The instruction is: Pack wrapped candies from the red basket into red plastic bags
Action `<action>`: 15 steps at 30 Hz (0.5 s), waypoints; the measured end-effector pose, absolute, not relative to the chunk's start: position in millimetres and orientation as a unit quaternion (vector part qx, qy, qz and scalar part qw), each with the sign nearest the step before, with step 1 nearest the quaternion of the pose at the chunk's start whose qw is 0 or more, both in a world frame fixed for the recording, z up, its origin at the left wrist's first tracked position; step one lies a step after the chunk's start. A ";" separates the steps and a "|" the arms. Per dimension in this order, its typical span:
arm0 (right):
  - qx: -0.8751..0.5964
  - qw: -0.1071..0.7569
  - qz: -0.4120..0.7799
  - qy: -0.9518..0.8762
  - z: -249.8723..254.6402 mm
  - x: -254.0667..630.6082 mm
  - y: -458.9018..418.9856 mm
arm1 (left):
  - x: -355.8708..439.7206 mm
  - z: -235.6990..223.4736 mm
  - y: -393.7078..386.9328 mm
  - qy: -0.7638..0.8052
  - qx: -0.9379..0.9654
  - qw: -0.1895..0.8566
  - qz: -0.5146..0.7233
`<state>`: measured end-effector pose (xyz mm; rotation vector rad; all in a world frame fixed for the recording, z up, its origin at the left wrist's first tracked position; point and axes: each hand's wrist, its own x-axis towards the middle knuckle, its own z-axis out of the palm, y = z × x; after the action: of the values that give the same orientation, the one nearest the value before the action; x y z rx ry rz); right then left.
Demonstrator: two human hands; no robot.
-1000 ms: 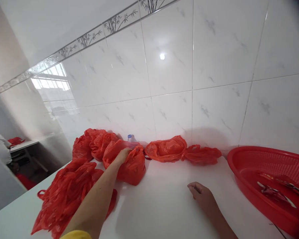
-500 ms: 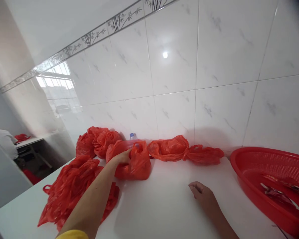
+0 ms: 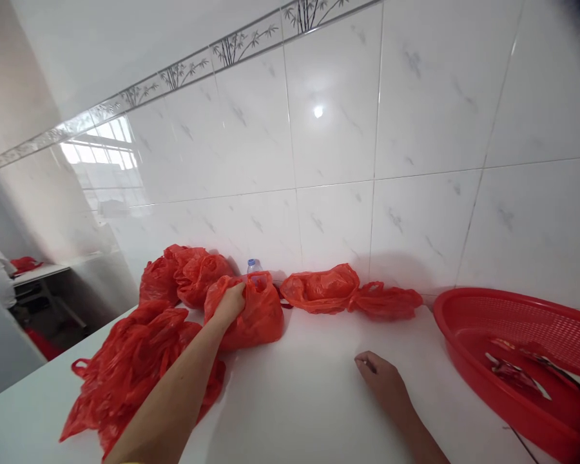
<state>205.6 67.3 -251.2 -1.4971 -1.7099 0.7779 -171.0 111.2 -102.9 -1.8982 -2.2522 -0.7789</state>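
My left hand (image 3: 232, 304) reaches across to a filled red plastic bag (image 3: 258, 319) near the wall, its fingers closed on the upper edge. Part of those fingers is hidden in the folds, and the bag's contents do not show. On the white table (image 3: 290, 393), my right hand (image 3: 381, 377) has its fingers curled in toward the thumb; nothing shows in it. A heap of crumpled red plastic bags (image 3: 130, 367) lies under and beside my left forearm.
More filled red bags (image 3: 186, 274) stand at the back left. A clear bottle with a blue cap (image 3: 252, 265) pokes up behind. Flatter red bags (image 3: 323, 288) lie along the tiled wall. A red perforated basket (image 3: 468, 351) holding some packets is on the right.
My left hand has drawn back slightly from the bag's opening to its upper edge, and the bag's top has shifted. The right hand stays in place on the table. The view has turned slightly.
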 end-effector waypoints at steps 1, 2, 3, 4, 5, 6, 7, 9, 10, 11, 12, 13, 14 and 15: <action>-0.581 0.365 0.300 -0.663 -251.7 205.3 67.5 | -171.2 -98.9 111.2 -0.739 -0.620 0.053 -0.259; -0.579 0.369 0.297 -0.663 -252.2 205.0 67.7 | -171.3 -94.6 111.0 -0.740 -0.616 0.059 -0.264; -0.577 0.374 0.296 -0.663 -252.6 204.7 67.9 | -171.2 -90.0 110.6 -0.740 -0.612 0.067 -0.271; -0.575 0.379 0.293 -0.663 -252.9 204.3 68.2 | -170.9 -85.0 109.8 -0.739 -0.609 0.075 -0.280; -0.573 0.385 0.291 -0.662 -252.9 204.0 68.4 | -170.2 -79.8 108.6 -0.735 -0.608 0.083 -0.289; -0.571 0.391 0.289 -0.661 -252.7 203.7 68.6 | -169.2 -74.2 106.8 -0.728 -0.610 0.090 -0.298; -0.570 0.396 0.289 -0.660 -252.1 203.6 68.6 | -167.7 -68.4 104.5 -0.719 -0.614 0.097 -0.309; -0.570 0.404 0.290 -0.654 -250.6 203.4 68.4 | -162.8 -56.4 98.1 -0.695 -0.622 0.120 -0.340; -0.570 0.407 0.291 -0.652 -249.7 203.4 68.2 | -159.2 -50.5 94.2 -0.681 -0.622 0.138 -0.362; -0.570 0.408 0.292 -0.650 -248.8 203.3 67.8 | -154.9 -44.7 90.0 -0.666 -0.618 0.160 -0.387; -0.571 0.409 0.293 -0.649 -248.0 203.3 67.4 | -150.0 -39.2 85.8 -0.649 -0.610 0.185 -0.415; -0.571 0.410 0.293 -0.647 -247.3 203.3 67.0 | -144.6 -34.1 81.6 -0.633 -0.599 0.212 -0.443; -0.571 0.411 0.294 -0.646 -246.8 203.2 66.6 | -138.9 -29.3 77.7 -0.616 -0.586 0.237 -0.470; -0.571 0.412 0.295 -0.645 -246.3 203.1 66.2 | -133.1 -25.1 73.9 -0.601 -0.573 0.259 -0.493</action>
<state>203.1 66.2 -246.3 -1.4370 -1.6235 0.7416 -133.1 73.9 -25.1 -1.5537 -1.6286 -1.3369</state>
